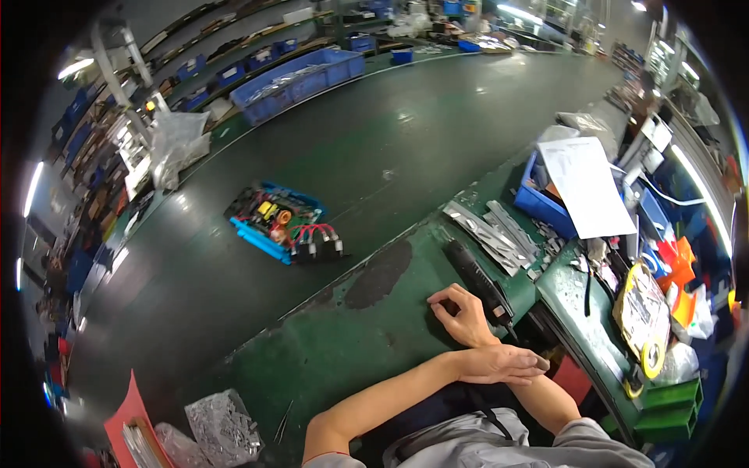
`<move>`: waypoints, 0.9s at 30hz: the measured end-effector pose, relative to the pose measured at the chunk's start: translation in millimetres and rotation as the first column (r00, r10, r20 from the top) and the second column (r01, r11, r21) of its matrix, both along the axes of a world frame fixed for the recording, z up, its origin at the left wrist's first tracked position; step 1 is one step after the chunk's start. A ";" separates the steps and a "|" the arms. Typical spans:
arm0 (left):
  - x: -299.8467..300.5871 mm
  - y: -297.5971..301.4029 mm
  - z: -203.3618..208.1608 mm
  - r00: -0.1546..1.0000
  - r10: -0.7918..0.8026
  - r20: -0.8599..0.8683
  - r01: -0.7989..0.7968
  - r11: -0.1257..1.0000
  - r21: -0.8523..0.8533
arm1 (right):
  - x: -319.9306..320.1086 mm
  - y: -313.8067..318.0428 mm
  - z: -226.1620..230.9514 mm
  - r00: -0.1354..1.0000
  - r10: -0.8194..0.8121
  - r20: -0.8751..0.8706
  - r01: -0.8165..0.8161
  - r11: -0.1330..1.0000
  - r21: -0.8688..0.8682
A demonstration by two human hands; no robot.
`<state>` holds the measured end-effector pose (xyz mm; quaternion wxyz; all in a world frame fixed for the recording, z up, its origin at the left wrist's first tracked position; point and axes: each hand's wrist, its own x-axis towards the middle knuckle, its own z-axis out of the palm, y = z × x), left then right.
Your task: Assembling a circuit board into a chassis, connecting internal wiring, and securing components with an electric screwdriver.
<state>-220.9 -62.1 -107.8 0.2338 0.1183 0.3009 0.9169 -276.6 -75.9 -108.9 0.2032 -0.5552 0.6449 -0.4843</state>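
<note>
My left hand [503, 363] lies across my right wrist, its fingers stretched out flat together and nothing visible in it. Beyond it, my right hand [466, 313] rests on the green bench top [335, 366]. Its thumb and forefinger curl toward each other in a loop, with no object showing between them. Just right of that hand lies a black electric screwdriver [474, 277], apart from the fingers. Farther off to the left, an open blue housing [261, 240] with a circuit board, a copper coil and red wires sits on the dark conveyor belt [367, 168].
Grey metal strips [491, 234] lie behind the screwdriver. A blue bin [538, 199] with a paper sheet [587, 187] stands at the right. Nearer left are a bag of small metal parts [224, 427] and a pink folder [133, 421]. A long blue crate [300, 82] stands beyond the belt.
</note>
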 end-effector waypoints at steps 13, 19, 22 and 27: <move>2.7 -41.4 -0.8 0.966 -0.182 -0.182 0.181 0.983 -0.026 | -7.8 -12.3 -12.6 0.981 -0.040 0.190 0.074 0.982 -0.173; 16.2 -42.4 -8.0 0.959 -0.241 -0.149 0.213 0.960 -0.182 | -1.2 -3.5 -15.3 0.961 -0.041 0.272 0.075 0.990 -0.118; 20.7 -47.1 -9.3 0.953 -0.287 -0.103 0.243 0.919 -0.312 | -1.7 -1.1 -8.4 0.940 -0.002 0.342 0.013 0.999 -0.030; 9.1 -32.9 -19.9 0.883 -0.458 -0.098 0.291 0.700 -0.652 | -6.9 -6.3 -5.2 0.942 0.029 0.334 -0.039 0.999 0.026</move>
